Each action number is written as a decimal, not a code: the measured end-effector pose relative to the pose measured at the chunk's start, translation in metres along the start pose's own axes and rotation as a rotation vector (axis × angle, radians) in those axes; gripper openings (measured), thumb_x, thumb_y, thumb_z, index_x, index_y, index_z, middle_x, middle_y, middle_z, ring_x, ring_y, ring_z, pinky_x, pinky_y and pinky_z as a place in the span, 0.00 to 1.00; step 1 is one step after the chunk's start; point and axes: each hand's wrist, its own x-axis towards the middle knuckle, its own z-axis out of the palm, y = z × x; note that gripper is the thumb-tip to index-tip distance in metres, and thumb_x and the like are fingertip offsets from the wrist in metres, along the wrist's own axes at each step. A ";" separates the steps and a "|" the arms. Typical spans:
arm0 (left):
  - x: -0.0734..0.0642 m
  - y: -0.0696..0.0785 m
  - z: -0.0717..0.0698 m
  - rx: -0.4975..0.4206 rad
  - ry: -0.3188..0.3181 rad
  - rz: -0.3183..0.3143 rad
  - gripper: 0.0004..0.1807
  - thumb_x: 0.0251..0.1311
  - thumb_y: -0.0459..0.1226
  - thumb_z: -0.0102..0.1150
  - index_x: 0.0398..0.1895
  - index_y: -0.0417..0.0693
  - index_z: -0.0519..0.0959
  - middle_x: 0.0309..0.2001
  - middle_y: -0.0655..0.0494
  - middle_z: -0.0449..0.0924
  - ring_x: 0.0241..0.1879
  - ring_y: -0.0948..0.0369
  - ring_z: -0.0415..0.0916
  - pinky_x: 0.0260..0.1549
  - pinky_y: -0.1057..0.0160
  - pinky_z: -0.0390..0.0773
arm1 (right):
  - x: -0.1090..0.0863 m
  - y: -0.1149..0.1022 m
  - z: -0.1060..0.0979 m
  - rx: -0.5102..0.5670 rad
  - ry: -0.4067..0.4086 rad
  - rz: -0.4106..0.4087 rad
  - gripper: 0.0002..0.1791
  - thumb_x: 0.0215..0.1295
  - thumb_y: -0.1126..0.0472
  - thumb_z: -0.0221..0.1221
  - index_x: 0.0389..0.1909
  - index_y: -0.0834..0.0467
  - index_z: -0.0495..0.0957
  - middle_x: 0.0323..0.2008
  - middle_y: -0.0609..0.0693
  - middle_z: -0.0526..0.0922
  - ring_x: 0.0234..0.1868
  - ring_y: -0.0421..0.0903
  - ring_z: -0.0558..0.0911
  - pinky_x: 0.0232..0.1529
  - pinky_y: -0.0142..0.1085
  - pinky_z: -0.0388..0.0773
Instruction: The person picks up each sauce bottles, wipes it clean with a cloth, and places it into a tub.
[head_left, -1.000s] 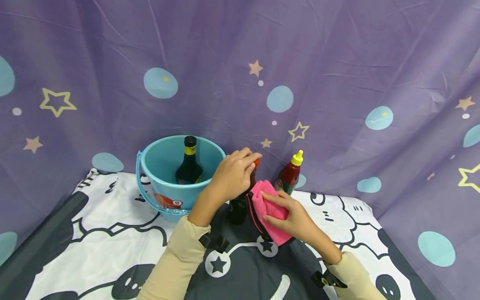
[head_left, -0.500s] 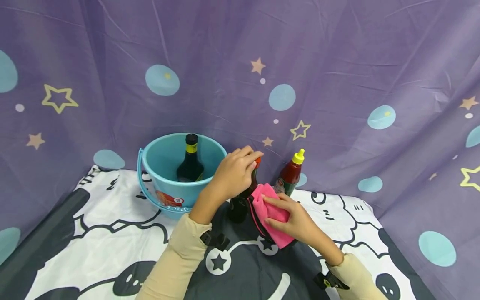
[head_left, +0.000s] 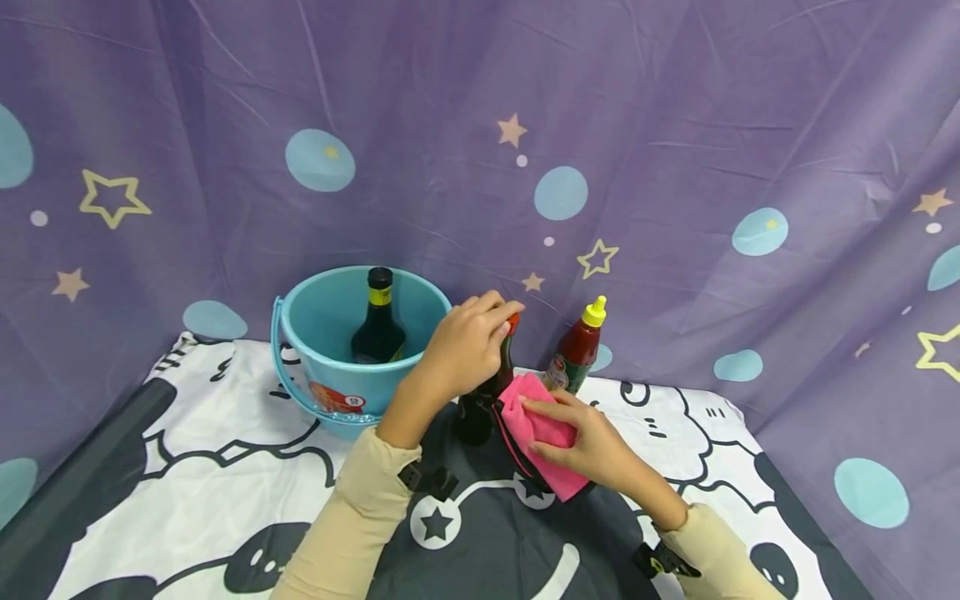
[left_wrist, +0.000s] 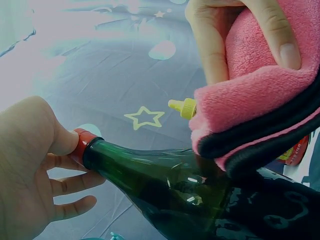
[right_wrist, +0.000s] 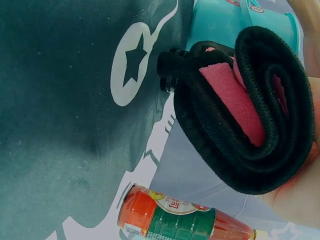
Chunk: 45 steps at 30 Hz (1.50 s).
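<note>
My left hand point(head_left: 463, 346) pinches the red cap point(left_wrist: 84, 146) of a dark green glass bottle point(left_wrist: 165, 185), which stands upright on the cloth-covered table. In my right hand point(head_left: 592, 437) is a folded pink cloth point(head_left: 546, 429) with black edging, held between thumb and fingers. The cloth lies against the bottle's side in the left wrist view. Behind the cloth stands a red sauce bottle point(head_left: 577, 350) with a yellow nozzle cap and a green label. The right wrist view shows the cloth's folded black edge point(right_wrist: 250, 170) up close.
Left of my hands stands a light blue bucket point(head_left: 300, 375) with a handle. Inside it is a dark bottle point(head_left: 377, 329) with a black cap and yellow neck band. A purple curtain point(head_left: 660, 167) hangs behind the table, which has a black-and-white printed cover point(head_left: 225, 492).
The pink cloth and my right hand have shifted slightly down along the bottle's side. My left hand keeps its hold on the cap, and the bucket stays put.
</note>
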 end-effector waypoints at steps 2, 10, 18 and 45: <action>0.000 0.000 -0.001 0.000 0.002 0.001 0.18 0.72 0.32 0.52 0.61 0.44 0.81 0.45 0.49 0.80 0.42 0.52 0.76 0.47 0.53 0.80 | 0.000 -0.001 0.001 -0.020 -0.016 0.018 0.32 0.53 0.61 0.76 0.62 0.52 0.82 0.57 0.60 0.80 0.41 0.44 0.80 0.31 0.30 0.78; -0.001 -0.001 -0.002 -0.006 -0.010 -0.012 0.18 0.73 0.32 0.51 0.62 0.44 0.81 0.45 0.49 0.80 0.41 0.52 0.75 0.47 0.53 0.79 | 0.001 0.001 0.003 -0.080 -0.160 0.082 0.30 0.57 0.55 0.74 0.63 0.50 0.81 0.63 0.66 0.78 0.62 0.61 0.80 0.37 0.36 0.79; -0.001 0.000 -0.001 0.000 -0.025 -0.017 0.18 0.73 0.33 0.51 0.63 0.44 0.80 0.45 0.50 0.80 0.41 0.53 0.74 0.46 0.54 0.78 | 0.010 0.002 0.001 -0.145 -0.273 0.035 0.29 0.59 0.56 0.73 0.63 0.49 0.82 0.55 0.56 0.82 0.39 0.42 0.79 0.30 0.30 0.71; -0.001 0.000 0.000 0.006 -0.045 -0.028 0.18 0.75 0.34 0.50 0.63 0.47 0.80 0.48 0.51 0.80 0.44 0.53 0.75 0.50 0.52 0.79 | 0.016 0.009 0.014 -0.273 -0.418 0.047 0.29 0.57 0.56 0.73 0.62 0.46 0.82 0.52 0.53 0.82 0.32 0.39 0.74 0.30 0.31 0.70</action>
